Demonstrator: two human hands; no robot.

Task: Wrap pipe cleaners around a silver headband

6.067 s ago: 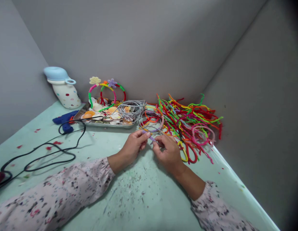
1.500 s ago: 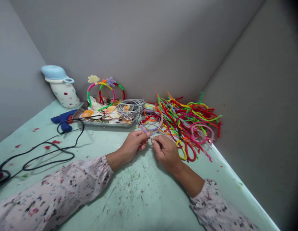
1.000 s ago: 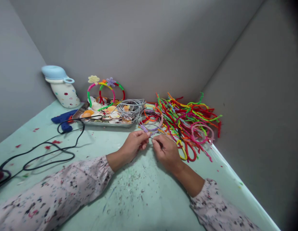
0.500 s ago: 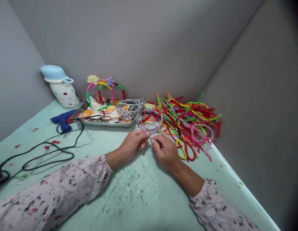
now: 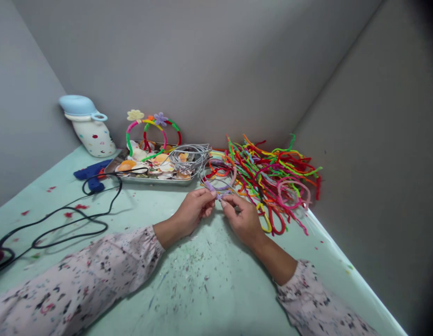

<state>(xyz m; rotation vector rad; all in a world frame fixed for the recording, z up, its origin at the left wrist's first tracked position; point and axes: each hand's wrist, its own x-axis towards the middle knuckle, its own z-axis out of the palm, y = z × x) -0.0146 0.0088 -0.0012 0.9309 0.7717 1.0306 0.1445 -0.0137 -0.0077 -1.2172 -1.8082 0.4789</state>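
Nearest of all, the two floral sleeves (image 5: pixel 87 275) come in over the pale green table (image 5: pixel 202 308), whose surface carries many small dark marks. Beyond the cuffs, the left hand (image 5: pixel 193 210) and the right hand (image 5: pixel 240 217) are near each other, but they do not touch. Each one pinches a purple pipe cleaner (image 5: pixel 210 185) between thumb and forefinger, and the other fingers are curled inward. This pipe cleaner is at the middle of the table, on a ring of grey wire (image 5: pixel 201 175) just beyond the fingertips.

To the right of the right hand lie a yellow loop (image 5: pixel 267 231) and a red loop (image 5: pixel 283 224), at the near edge of a heap of multicoloured pipe cleaners (image 5: pixel 272 163). On the left side, a black cable (image 5: pixel 107 227) makes curves on the table, and behind it lies a blue glue gun (image 5: pixel 94 170).

Farther away, a metal tray (image 5: pixel 160 182) contains seashells (image 5: pixel 161 159), with a coil of grey wire (image 5: pixel 190 156) on its right end. Two colourful hoops stand upright there, one with a yellow flower (image 5: pixel 135 115), the other with a purple flower (image 5: pixel 161 118). Finally, a white bottle (image 5: pixel 95 135) with a light blue cap (image 5: pixel 78 105) stands beside the grey wall (image 5: pixel 216 70).
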